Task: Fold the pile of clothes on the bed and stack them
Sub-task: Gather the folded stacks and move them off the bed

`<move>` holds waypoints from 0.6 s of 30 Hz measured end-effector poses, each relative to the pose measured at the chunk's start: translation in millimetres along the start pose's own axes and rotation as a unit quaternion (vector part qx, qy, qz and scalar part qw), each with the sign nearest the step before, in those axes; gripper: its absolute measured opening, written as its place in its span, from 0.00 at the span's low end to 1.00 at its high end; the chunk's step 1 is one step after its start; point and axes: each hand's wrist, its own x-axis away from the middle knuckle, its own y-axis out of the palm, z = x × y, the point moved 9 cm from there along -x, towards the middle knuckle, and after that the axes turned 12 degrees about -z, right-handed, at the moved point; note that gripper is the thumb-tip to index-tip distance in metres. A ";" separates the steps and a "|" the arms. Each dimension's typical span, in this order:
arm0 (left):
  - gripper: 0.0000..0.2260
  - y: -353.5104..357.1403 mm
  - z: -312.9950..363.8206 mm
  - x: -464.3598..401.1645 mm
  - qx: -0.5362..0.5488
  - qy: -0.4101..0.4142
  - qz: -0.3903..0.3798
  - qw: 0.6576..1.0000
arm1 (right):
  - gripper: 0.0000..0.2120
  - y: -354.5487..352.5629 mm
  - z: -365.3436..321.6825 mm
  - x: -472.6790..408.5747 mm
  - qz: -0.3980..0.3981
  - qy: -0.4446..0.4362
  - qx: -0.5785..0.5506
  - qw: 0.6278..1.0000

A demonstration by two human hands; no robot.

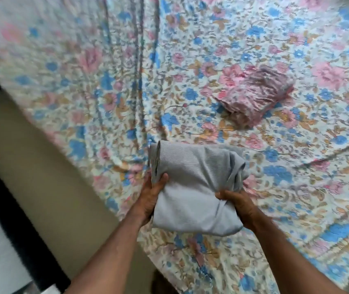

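Folded cloth [192, 187]: plain light grey, fine ribbed texture. Bedsheet [211, 49]: cream ground, dense floral print in pink, blue and tan-orange. Second folded garment [256, 94]: pink with darker mauve and white streaky print. Floor [20, 166] beside bed: beige, black strip.

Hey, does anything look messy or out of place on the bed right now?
Nothing serious. The grey garment, held by the left hand and right hand, is bunched at its right edge. The pink folded garment lies tidy, apart.
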 end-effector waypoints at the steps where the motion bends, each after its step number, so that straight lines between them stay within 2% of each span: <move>1: 0.27 -18.6 -0.7 13.1 0.017 0.011 0.017 1.000 | 0.28 20.4 1.3 -5.4 -0.021 0.006 0.015 1.000; 3: 0.33 -62.8 -4.1 45.3 0.053 0.031 0.068 0.996 | 0.32 71.5 8.6 -14.9 -0.066 0.022 0.053 0.996; 4: 0.33 -87.5 -7.0 66.2 0.068 0.045 0.096 0.992 | 0.34 97.7 14.7 -20.2 -0.085 0.028 0.075 0.993; 7: 0.28 -145.7 -10.1 123.2 0.094 0.091 0.181 0.975 | 0.30 169.8 29.5 -26.9 -0.134 0.044 0.126 0.982; 11: 0.31 -214.8 -31.0 216.8 0.127 0.130 0.279 0.943 | 0.39 269.4 62.6 -26.5 -0.194 0.061 0.212 0.956; 14: 0.29 -260.5 -72.0 304.4 0.190 0.146 0.356 0.903 | 0.31 358.4 105.6 -9.8 -0.253 0.094 0.286 0.919; 16: 0.33 -270.2 -97.7 338.7 0.232 0.148 0.394 0.877 | 0.28 395.7 121.9 1.8 -0.289 0.108 0.325 0.894; 18: 0.38 -286.3 -138.5 391.1 0.283 0.166 0.446 0.832 | 0.30 449.3 162.1 21.9 -0.340 0.131 0.377 0.851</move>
